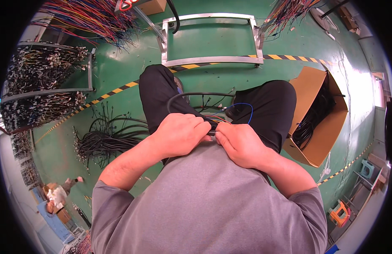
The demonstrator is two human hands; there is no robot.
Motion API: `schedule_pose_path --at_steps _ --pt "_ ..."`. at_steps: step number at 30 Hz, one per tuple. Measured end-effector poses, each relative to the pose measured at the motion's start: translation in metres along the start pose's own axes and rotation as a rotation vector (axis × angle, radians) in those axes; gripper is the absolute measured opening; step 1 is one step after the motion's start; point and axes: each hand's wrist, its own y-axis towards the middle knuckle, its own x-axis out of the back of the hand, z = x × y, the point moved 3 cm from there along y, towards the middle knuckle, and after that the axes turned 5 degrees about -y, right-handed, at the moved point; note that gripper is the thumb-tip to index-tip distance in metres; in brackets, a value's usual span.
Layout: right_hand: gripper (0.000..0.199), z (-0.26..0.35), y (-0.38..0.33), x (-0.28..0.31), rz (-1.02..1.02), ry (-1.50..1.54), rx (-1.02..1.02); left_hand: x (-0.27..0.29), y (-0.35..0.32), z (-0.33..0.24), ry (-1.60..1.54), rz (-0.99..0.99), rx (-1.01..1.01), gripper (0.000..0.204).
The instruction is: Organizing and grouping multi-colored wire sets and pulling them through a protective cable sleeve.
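Close to my body, at the waist, my left hand (182, 133) is closed round a black cable (191, 94) that arcs up in a loop between my knees. My right hand (240, 142) meets it, thumb and fingers pinched on the same cable near its end. Several thin coloured wires (221, 119) come out beside the fingertips. One blue wire (251, 112) curves out over my right thigh. The fingers cover the exact spot where the cable is gripped.
On the floor at left lies a bundle of black cables (103, 143). An open cardboard box (330, 129) with coiled black cables stands at right. A metal frame (213, 59) is ahead; loaded racks (48, 94) line the left. Another person (57, 195) is at far lower left.
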Motion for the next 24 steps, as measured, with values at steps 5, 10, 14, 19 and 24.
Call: schedule_pose_path --at_steps 5,10,14,19,24 --pt "0.020 -0.008 0.003 0.002 -0.049 0.223 0.025 0.002 0.001 0.007 0.040 -0.028 0.015 0.026" --pt "0.019 -0.014 0.001 0.007 -0.081 0.135 0.098 0.003 0.000 0.009 0.039 -0.020 0.018 0.026" --pt "0.019 -0.007 0.005 0.004 -0.045 0.093 0.115 -0.002 0.003 0.001 0.025 0.040 0.014 0.026" --pt "0.022 -0.015 0.009 -0.003 0.037 0.233 0.018 -0.007 0.003 0.004 0.011 0.072 0.049 0.026" --pt "0.024 -0.037 0.009 0.005 0.050 0.257 0.083 0.006 -0.001 0.009 0.071 0.057 0.078 0.025"
